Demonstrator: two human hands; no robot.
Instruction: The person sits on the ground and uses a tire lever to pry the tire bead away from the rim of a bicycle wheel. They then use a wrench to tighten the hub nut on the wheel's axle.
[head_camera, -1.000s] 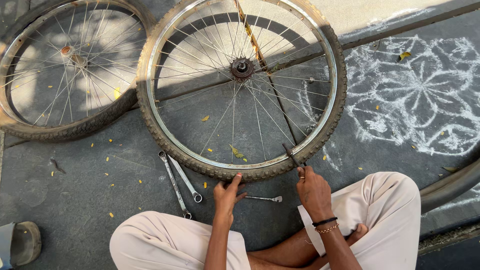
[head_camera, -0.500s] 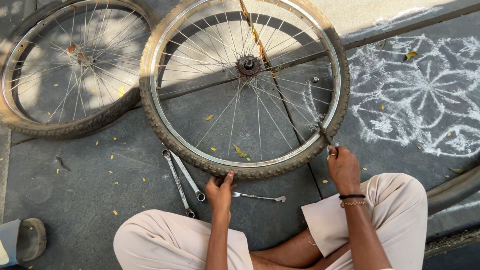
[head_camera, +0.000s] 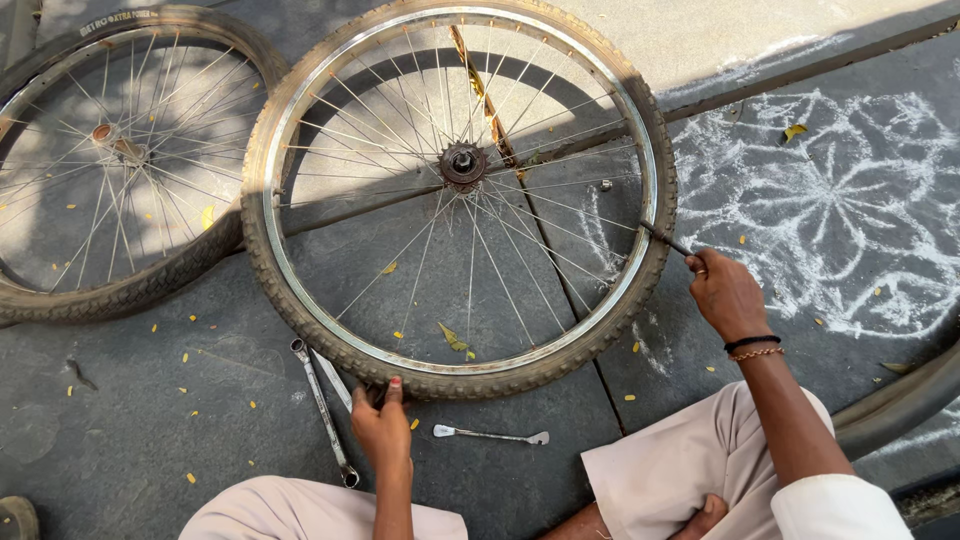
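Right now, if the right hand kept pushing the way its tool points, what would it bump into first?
The right hand aims its thin dark tool up-left, already at the tyre of the near wheel. Next would probably come the shiny rim, then the spokes; depth is hard to judge.

The person wears light beige pants (head_camera: 690, 460) and a white sleeve (head_camera: 840, 505). The right hand (head_camera: 725, 295) has a black band (head_camera: 752, 342) and a thin gold bangle (head_camera: 757, 354) at the wrist. The left hand (head_camera: 382, 428) has a red-painted thumbnail (head_camera: 396, 382). The feet (head_camera: 705, 515) are bare.

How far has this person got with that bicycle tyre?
Early on, it seems. The tyre looks seated around most of the rim. The right hand pushes a lever under its edge; the left hand steadies the near side. Spare tools lie unused.
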